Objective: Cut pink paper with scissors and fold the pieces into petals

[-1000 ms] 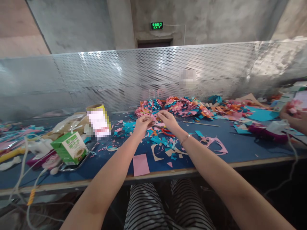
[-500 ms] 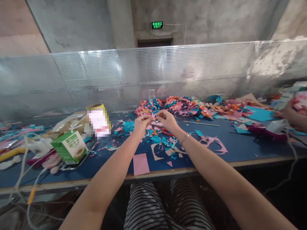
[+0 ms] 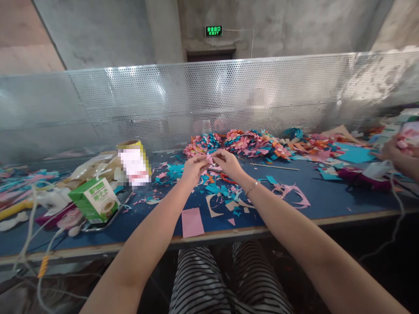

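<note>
My left hand (image 3: pixel 193 168) and my right hand (image 3: pixel 228 162) are held close together above the blue table (image 3: pixel 327 198), fingers pinched on a small pink paper piece (image 3: pixel 210 159) between them. Under the hands lie teal, pink and tan paper scraps (image 3: pixel 225 196) and red-handled scissors (image 3: pixel 228 179), partly hidden by my right wrist. A pile of finished paper flowers (image 3: pixel 242 144) sits just beyond my hands. A pink paper rectangle (image 3: pixel 192 222) lies near the table's front edge.
A green carton (image 3: pixel 94 203) on a metal tray, a yellow tube (image 3: pixel 134 163) and plastic bags stand at left, with white cables. Another person's hand (image 3: pixel 397 150) holds pink paper at far right. A perforated metal screen (image 3: pixel 98 109) runs behind the table.
Both hands stay pinched on the pink piece with only slight finger shifts. The other person's hand at right has moved a little up and back.
</note>
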`<state>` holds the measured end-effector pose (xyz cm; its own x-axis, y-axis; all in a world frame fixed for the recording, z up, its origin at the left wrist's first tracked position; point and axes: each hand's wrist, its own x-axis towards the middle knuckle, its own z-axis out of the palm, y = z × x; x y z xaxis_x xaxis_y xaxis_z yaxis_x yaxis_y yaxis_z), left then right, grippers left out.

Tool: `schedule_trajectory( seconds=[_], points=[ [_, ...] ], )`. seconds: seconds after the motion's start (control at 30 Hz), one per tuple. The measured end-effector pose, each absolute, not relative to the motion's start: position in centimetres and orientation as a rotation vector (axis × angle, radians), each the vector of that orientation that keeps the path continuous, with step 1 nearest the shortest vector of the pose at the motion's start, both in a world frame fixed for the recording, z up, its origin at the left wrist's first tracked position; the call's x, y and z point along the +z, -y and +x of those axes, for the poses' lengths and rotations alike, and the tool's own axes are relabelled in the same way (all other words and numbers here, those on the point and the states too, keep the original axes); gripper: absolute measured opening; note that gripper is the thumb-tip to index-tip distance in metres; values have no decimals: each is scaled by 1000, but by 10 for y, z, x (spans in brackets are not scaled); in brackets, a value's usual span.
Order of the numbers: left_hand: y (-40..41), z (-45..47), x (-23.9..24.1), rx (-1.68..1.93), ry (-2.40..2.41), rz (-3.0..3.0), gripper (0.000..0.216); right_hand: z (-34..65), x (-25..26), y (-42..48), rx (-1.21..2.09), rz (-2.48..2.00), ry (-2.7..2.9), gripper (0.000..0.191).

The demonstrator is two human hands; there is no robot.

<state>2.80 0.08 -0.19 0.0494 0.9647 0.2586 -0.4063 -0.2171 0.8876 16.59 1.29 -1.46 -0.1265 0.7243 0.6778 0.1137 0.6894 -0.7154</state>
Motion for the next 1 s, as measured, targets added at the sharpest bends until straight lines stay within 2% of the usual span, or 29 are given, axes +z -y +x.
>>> schedule_trajectory(
  seconds=[0.33, 1.0],
  points=[
    [1, 28, 1, 1452, -702, 1080, 15, 167, -12, -8, 551, -669, 1681, 12],
    [-1, 28, 0, 1386, -711, 1077, 16, 167, -11, -7, 655, -610, 1645, 11]
  ],
)
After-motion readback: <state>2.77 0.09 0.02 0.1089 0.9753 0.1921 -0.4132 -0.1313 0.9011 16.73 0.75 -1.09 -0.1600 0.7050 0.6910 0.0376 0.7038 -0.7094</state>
